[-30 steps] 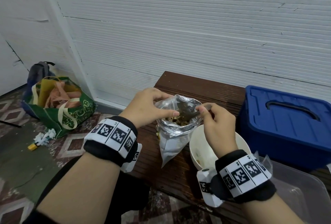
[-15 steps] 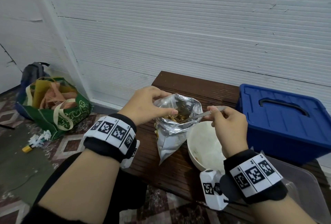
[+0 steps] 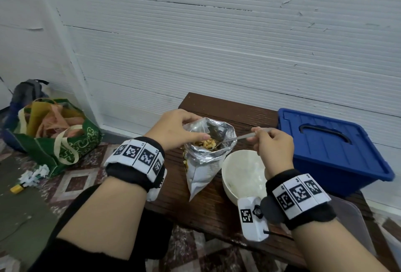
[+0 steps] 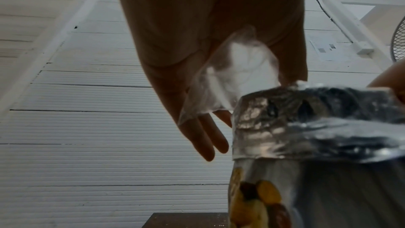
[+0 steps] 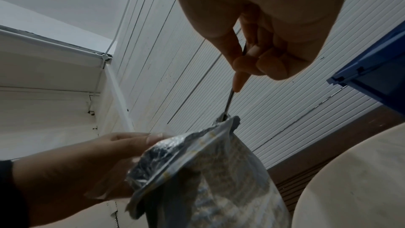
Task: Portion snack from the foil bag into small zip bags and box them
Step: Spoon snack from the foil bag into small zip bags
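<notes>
Foil bag [image 3: 206,158] is standing open on the brown counter [image 3: 217,206], just beside the white bowl [image 3: 243,176]. The left hand [image 3: 173,129] is pinching the bag's near rim together with a clear zip bag [image 4: 230,79], likely keeping the mouth wide. The right hand [image 3: 273,145] is gripping a spoon [image 3: 236,139], its tip dipping into the snack [image 3: 207,142] to scoop. The blue box [image 3: 332,150] is waiting, lid on, at the right.

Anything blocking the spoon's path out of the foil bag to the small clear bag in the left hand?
Nothing visible. The spoon, pinched by the right hand, sits in the foil bag over the snack. The left hand holds the rim open, with the clear zip bag beside the mouth.
</notes>
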